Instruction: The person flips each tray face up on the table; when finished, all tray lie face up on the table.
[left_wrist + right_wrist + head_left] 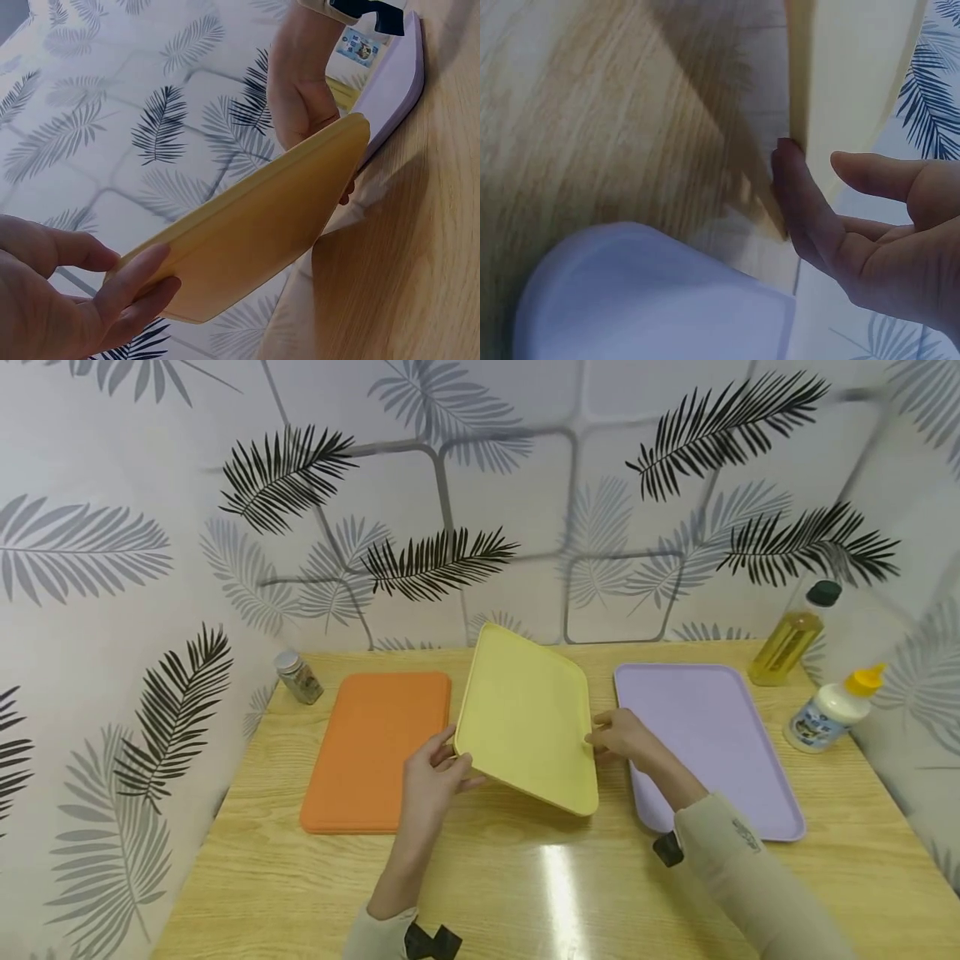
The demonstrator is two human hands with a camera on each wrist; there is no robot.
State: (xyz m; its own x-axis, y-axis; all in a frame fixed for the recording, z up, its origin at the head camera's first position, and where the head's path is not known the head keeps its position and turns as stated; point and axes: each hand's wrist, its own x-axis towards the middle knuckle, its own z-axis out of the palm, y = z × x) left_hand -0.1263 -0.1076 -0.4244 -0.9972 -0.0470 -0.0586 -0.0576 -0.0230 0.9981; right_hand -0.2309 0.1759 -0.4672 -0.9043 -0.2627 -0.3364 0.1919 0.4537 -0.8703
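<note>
Both hands grasp the yellow, smooth-faced rectangular tray [525, 718], apparently plastic. The left hand [437, 768] pinches its left near corner between thumb and fingers; the right hand [622, 737] holds the right edge, fingers behind it and thumb at the face side. How hard the right thumb presses cannot be told. The tray is tilted over the middle of the pale wood-grain table [300, 893]; whether any edge of it touches the surface cannot be confirmed.

Flat on the left lies the orange rectangular tray [367, 752]; flat on the right lies the lilac, rimmed rectangular tray [682, 710]. Neither is gripped. At the far left stands a small clear jar with a grey lid [300, 677]; at the right, a clear bottle of yellow liquid [787, 643] and a white bottle with a yellow-orange cap [828, 714].

Assessment: handling of the yellow tray appears part complete. Secured: yes. Laid flat: not yet. Released: not yet. Both latter items are judged outstanding.
</note>
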